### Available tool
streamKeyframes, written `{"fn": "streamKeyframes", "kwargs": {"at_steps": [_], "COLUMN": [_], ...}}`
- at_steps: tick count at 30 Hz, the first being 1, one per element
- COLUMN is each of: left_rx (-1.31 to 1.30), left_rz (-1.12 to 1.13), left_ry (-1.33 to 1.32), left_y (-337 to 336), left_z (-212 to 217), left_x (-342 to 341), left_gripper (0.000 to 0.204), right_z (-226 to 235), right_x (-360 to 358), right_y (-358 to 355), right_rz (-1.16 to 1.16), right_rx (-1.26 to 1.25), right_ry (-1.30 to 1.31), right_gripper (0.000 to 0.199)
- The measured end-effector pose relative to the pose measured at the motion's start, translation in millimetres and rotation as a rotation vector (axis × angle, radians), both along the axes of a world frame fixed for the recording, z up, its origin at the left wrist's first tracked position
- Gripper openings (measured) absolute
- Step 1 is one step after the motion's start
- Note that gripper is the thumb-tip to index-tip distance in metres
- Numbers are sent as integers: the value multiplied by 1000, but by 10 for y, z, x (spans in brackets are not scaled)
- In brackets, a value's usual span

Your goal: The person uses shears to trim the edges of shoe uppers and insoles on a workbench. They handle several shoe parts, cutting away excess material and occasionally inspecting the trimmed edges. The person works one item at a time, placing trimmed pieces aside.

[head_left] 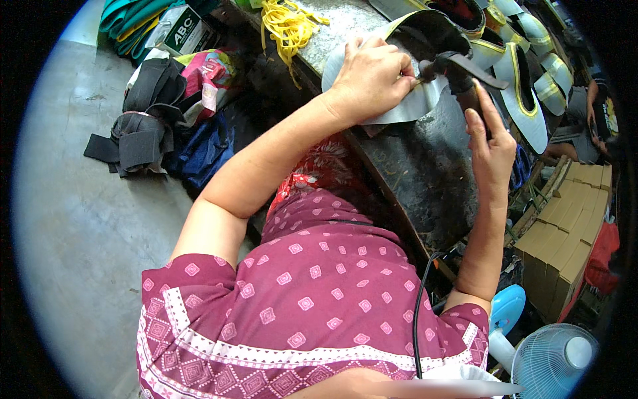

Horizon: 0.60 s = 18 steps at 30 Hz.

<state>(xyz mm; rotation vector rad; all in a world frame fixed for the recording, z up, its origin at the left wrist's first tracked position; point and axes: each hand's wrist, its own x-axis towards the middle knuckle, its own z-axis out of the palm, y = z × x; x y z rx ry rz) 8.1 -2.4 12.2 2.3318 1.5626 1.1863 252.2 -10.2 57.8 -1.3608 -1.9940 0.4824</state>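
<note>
My left hand presses down on a grey, curved shoe upper on the dark workbench, its fingers closed on the piece's edge. The upper's back part curls up beyond my hand and shows a dark lining. My right hand is wrapped around the handle of a hammer, with the index finger stretched along it. The hammer's round face is beside my left fingertips, close to the upper's edge; whether it touches cannot be made out.
Several grey shoe uppers with yellow edging lie at the far right of the bench. Yellow strips hang over its left edge. Dark cloth bundles sit on the floor at left. Cardboard boxes, a fan and a seated person are at right.
</note>
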Motion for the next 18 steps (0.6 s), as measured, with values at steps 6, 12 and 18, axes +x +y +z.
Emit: {"fn": "streamKeyframes", "kwargs": {"at_steps": [6,12,18], "left_rx": [74,74,129], "left_rz": [230,46,30], "left_ry": [303,184,257], "left_y": [51,-3,-17], "left_z": [-101,-104,-93], "left_x": [103,-71,-48], "left_gripper": [20,17,14], "right_z": [-75,-76,45], "right_x": [-139,-104,-47], "right_y": [122,143,133], "right_rz": [-27,-14,42], "right_rx": [228,148,209], "right_ry": [-392,-303,111], "right_gripper": [40,39,37]}}
